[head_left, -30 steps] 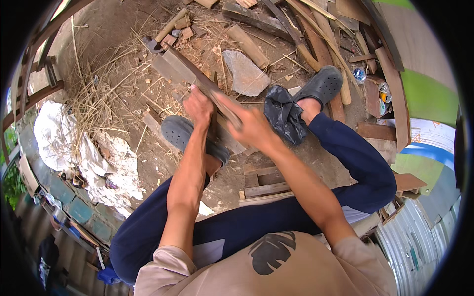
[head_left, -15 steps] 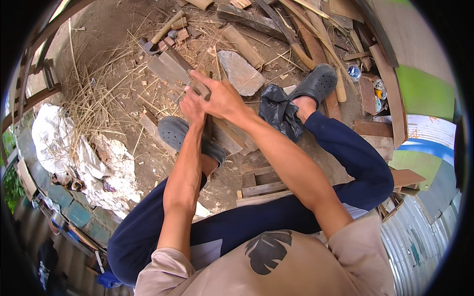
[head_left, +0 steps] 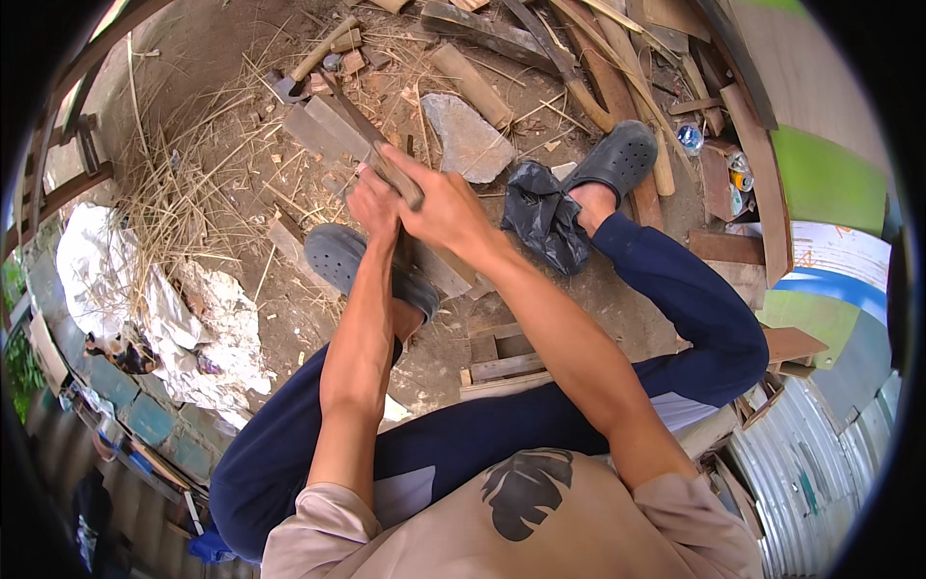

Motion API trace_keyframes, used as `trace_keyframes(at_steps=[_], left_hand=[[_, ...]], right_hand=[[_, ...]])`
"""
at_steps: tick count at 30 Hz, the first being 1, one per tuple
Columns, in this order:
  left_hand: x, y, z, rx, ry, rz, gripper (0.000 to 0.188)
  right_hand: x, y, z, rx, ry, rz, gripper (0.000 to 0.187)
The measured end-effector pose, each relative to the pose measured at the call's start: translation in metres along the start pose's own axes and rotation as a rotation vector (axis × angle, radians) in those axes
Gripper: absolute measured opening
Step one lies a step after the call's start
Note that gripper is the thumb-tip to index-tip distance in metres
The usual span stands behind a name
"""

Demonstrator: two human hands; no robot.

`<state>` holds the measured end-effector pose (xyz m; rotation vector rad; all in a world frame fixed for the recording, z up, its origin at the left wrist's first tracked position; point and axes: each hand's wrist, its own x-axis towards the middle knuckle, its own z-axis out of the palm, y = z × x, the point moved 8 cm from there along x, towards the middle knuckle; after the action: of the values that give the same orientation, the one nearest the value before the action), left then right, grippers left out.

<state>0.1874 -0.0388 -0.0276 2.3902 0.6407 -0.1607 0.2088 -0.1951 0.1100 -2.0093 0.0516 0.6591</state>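
My right hand (head_left: 446, 214) is closed round the wooden handle of a long knife (head_left: 355, 114), its thumb side toward the blade. The dark narrow blade points up and left, lying along or just over a flat piece of wood (head_left: 323, 133). My left hand (head_left: 373, 203) is closed at the near end of that wood, close beside the knife handle. Its fingers are partly hidden, and the exact grip cannot be made out. Under the hands, a board (head_left: 444, 270) lies on the ground between my feet.
A hatchet (head_left: 307, 66) lies at the far left among straw and chips. Past my hands are a flat stone (head_left: 467, 138) and a wood block (head_left: 471, 85). A black plastic bag (head_left: 545, 217) is beside my right clog (head_left: 617, 159). White sacking (head_left: 125, 280) lies left.
My right hand and the knife have shifted slightly down and to the right, so the handle's end sits nearer me. My left hand stays almost in place.
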Motion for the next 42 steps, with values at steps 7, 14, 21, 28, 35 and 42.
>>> trace_keyframes(at_steps=[7, 14, 21, 28, 35, 42], left_hand=[[0.005, 0.003, -0.019, 0.112, 0.15, -0.054, 0.064], [0.007, 0.011, -0.005, 0.04, -0.054, -0.035, 0.063], [0.004, 0.006, -0.018, 0.119, 0.085, -0.099, 0.061], [0.008, 0.001, -0.009, 0.085, 0.083, -0.008, 0.063], [0.009, 0.016, -0.02, 0.187, 0.085, -0.029, 0.062], [0.007, 0.006, -0.006, 0.174, -0.024, -0.033, 0.064]], right_hand=[[-0.172, -0.016, -0.055, 0.018, 0.137, -0.208, 0.079], [-0.032, 0.002, -0.008, -0.006, 0.024, -0.033, 0.074], [-0.167, 0.0, -0.047, 0.007, 0.032, -0.171, 0.078], [-0.03, -0.002, -0.004, -0.015, 0.024, -0.047, 0.074], [-0.159, -0.002, -0.046, 0.037, 0.042, -0.166, 0.075], [-0.067, -0.005, -0.013, -0.056, -0.058, 0.051, 0.073]])
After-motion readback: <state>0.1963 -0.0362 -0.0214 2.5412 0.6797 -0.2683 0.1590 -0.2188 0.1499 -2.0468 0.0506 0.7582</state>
